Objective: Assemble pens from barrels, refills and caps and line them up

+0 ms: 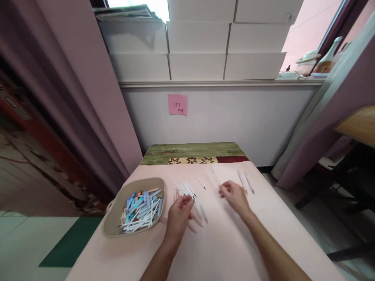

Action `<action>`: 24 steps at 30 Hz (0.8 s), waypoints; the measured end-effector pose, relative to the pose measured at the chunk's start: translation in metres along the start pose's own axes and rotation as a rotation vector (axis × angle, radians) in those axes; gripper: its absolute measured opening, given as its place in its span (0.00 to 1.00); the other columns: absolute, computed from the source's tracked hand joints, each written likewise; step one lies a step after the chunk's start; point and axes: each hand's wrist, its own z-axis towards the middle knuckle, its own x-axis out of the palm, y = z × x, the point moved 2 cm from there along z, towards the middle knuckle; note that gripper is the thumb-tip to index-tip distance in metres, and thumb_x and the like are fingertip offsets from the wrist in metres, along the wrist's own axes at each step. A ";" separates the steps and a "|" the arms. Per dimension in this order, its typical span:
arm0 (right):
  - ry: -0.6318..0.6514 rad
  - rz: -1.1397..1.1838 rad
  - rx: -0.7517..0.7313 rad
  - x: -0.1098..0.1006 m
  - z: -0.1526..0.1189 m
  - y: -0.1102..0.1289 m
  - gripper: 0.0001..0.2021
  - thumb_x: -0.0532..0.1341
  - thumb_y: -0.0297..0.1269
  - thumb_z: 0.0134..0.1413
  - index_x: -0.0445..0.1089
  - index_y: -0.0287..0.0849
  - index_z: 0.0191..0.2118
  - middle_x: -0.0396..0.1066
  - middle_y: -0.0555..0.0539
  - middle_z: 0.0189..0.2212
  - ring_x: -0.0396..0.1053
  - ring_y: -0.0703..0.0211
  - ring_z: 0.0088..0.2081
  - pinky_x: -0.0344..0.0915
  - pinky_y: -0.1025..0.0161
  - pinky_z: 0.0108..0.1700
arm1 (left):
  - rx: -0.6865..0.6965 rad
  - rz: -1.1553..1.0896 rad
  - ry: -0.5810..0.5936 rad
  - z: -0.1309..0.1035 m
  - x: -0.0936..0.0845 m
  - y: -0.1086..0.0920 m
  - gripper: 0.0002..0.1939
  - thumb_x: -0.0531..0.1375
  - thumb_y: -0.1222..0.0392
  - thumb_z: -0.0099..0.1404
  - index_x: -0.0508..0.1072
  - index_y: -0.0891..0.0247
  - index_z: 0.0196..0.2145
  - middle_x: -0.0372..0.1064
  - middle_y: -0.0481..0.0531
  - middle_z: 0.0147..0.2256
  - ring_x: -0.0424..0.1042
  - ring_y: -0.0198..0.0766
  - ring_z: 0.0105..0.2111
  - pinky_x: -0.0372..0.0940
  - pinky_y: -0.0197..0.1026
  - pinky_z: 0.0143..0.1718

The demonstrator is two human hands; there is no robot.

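White boxes (199, 39) stand stacked on a far ledge (205, 84) above a pink sticky note (177, 104) marked 357; a mauve curtain (88, 97) hangs left, a bottle (325, 62) stands far right, a wooden tabletop (359, 125) nearer right

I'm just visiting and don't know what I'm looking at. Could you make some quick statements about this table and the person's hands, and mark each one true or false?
1. The basket stands on the left part of the table. True.
2. The basket is empty. False: it holds blue pieces and thin white sticks.
3. A pink note is stuck to the wall beyond the table. True.
4. The right side of the table is bare. False: two pens lie there, near the right hand.
5. The left hand is inside the basket. False: it is to the right of it, by a loose heap of slim pieces.
6. Both hands are without gloves. True.
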 end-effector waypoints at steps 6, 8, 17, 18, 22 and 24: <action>0.442 0.821 0.041 0.071 -0.052 0.037 0.22 0.64 0.57 0.45 0.66 0.40 0.29 0.69 0.52 0.23 0.63 0.68 0.20 0.57 0.70 0.24 | -0.169 -0.510 0.091 0.027 0.017 -0.007 0.18 0.68 0.57 0.51 0.73 0.67 0.38 0.75 0.59 0.38 0.62 0.23 0.18 0.49 0.28 0.14; 0.495 0.837 0.118 0.079 -0.052 0.036 0.25 0.60 0.62 0.47 0.67 0.40 0.29 0.64 0.54 0.18 0.56 0.71 0.16 0.51 0.71 0.19 | -0.158 -0.501 0.073 0.029 0.014 -0.004 0.17 0.68 0.56 0.51 0.73 0.68 0.35 0.76 0.58 0.36 0.58 0.21 0.16 0.46 0.28 0.13; 0.178 0.595 -0.054 0.073 -0.038 0.023 0.22 0.67 0.57 0.40 0.69 0.41 0.28 0.67 0.52 0.19 0.58 0.67 0.20 0.55 0.68 0.23 | -0.129 -0.492 0.019 0.042 0.031 0.006 0.17 0.69 0.53 0.48 0.73 0.69 0.30 0.76 0.53 0.32 0.53 0.19 0.13 0.43 0.29 0.12; 0.120 0.556 -0.068 0.070 -0.037 0.022 0.21 0.68 0.56 0.38 0.69 0.41 0.28 0.68 0.52 0.20 0.60 0.66 0.21 0.56 0.68 0.24 | -0.125 -0.490 0.009 0.043 0.034 0.006 0.18 0.69 0.53 0.47 0.73 0.69 0.30 0.76 0.53 0.31 0.53 0.19 0.13 0.43 0.29 0.12; 0.245 0.624 0.133 0.072 -0.035 0.015 0.26 0.57 0.63 0.48 0.69 0.40 0.31 0.66 0.52 0.16 0.57 0.67 0.15 0.50 0.68 0.18 | -0.111 -0.484 -0.015 0.044 0.038 0.006 0.19 0.69 0.52 0.47 0.72 0.67 0.31 0.76 0.53 0.33 0.55 0.20 0.14 0.45 0.29 0.13; 0.314 0.697 0.194 0.075 -0.035 0.013 0.29 0.52 0.64 0.52 0.68 0.39 0.27 0.62 0.53 0.13 0.51 0.69 0.12 0.45 0.69 0.17 | -0.107 -0.478 -0.019 0.044 0.038 0.006 0.19 0.69 0.52 0.47 0.72 0.68 0.31 0.76 0.54 0.33 0.55 0.20 0.13 0.44 0.29 0.12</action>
